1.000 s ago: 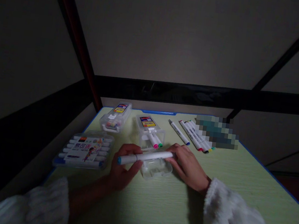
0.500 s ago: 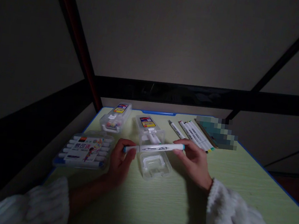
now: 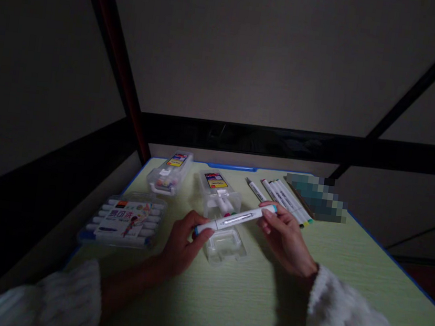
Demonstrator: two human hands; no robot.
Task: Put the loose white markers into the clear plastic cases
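Between my two hands is a white marker pen (image 3: 237,219) with blue ends, tilted up toward the right. My left hand (image 3: 185,239) pinches its lower left end. Fingers and thumb of my right hand (image 3: 286,235) are closed on the upper right end. Just behind the pen lies a clear plastic case (image 3: 214,186) with a yellow and blue label; a few pens show in its near end. Its clear lid (image 3: 226,249) with a handle lies folded open toward me, beneath the marker and partly covered by it.
At the left lies a flat clear case of markers (image 3: 123,220); behind it is another clear case (image 3: 172,171) with colourful contents. Several white markers (image 3: 284,196) lie at the right, a single marker (image 3: 255,189) beside them. A blurred-out flat item (image 3: 312,196) lies near the table's (image 3: 232,302) right edge.
The marker has gone from nearly level to tilted, its left end lower. Both hands have shifted slightly right with it, still holding its ends.
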